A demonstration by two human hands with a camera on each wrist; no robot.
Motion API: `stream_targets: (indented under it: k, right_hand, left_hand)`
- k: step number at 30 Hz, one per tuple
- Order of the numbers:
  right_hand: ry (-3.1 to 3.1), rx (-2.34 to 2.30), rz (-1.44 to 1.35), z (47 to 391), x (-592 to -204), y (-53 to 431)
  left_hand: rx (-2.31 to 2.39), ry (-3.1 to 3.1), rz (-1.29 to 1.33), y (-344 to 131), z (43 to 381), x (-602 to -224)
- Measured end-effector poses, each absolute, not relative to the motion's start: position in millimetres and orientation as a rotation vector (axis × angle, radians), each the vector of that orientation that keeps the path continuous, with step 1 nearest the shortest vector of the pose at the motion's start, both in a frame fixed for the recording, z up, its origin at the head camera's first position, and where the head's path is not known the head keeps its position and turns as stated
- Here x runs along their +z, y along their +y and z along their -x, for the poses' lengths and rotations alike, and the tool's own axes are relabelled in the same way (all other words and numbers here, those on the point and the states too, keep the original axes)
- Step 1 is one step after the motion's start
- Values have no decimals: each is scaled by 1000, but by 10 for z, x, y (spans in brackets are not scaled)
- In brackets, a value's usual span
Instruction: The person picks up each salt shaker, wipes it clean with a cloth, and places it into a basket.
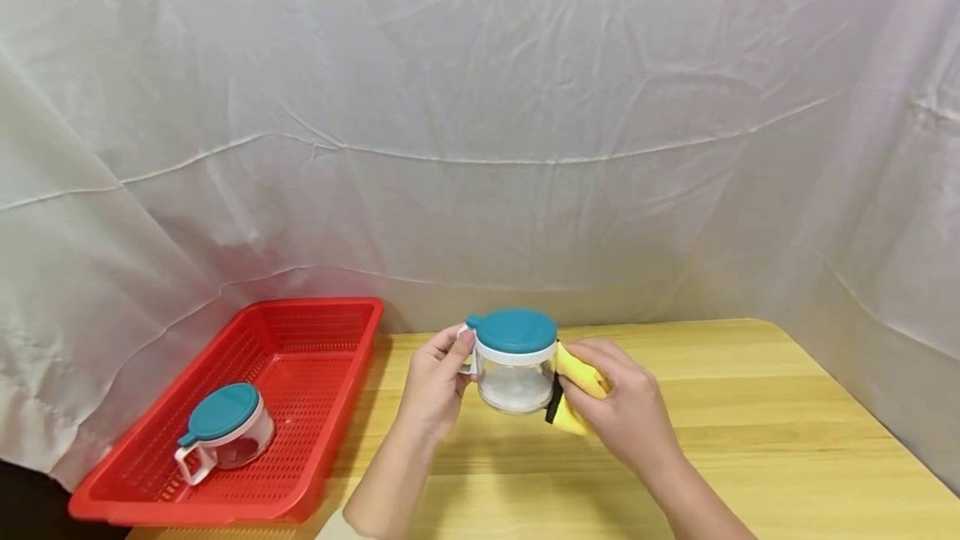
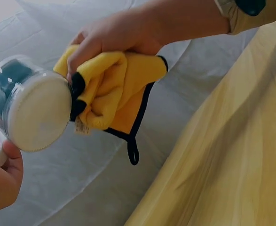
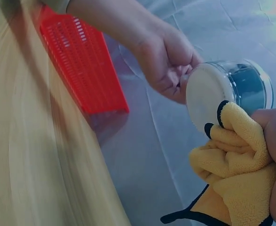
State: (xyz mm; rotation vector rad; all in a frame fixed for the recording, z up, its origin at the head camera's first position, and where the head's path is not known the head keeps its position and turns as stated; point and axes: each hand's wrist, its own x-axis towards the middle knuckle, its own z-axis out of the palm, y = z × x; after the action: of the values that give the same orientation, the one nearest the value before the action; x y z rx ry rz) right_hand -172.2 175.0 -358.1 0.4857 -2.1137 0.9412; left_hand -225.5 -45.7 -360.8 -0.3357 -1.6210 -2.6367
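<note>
A clear glass jar [image 1: 516, 382] with a teal lid, white collar and white handle is held up over the table. My left hand [image 1: 435, 386] grips its handle, thumb near the lid's tab. From the other side my right hand [image 1: 618, 398] holds a bunched yellow cloth [image 1: 576, 382] with black edging against the jar's wall. In the left wrist view the cloth [image 2: 112, 89] hangs down to a black loop, and the pale underside of the jar [image 2: 39, 113] faces the camera. The right wrist view shows the folded cloth [image 3: 236, 155] beside the jar's base [image 3: 208, 94].
To the left, a red perforated plastic basket [image 1: 322, 432] stands on the wooden table [image 1: 720, 423]. Inside it a second teal-lidded jar [image 1: 228, 423] lies tilted, its handle toward the front left. A pale grey curtain [image 1: 480, 132] hangs behind the table and along its sides.
</note>
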Motion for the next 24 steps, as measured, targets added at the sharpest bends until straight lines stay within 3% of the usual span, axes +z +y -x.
stream_targets:
  k: [17,24]
  right_hand:
    - [-1875,1068,-803,1521,-3425,1627]
    - [-1867,1071,-716,1532,-3390,1644]
  left_hand:
    - [-2702,-1489,362,-553,2329,-3639]
    - [-2687,-1511,435,-561,2306,-3636]
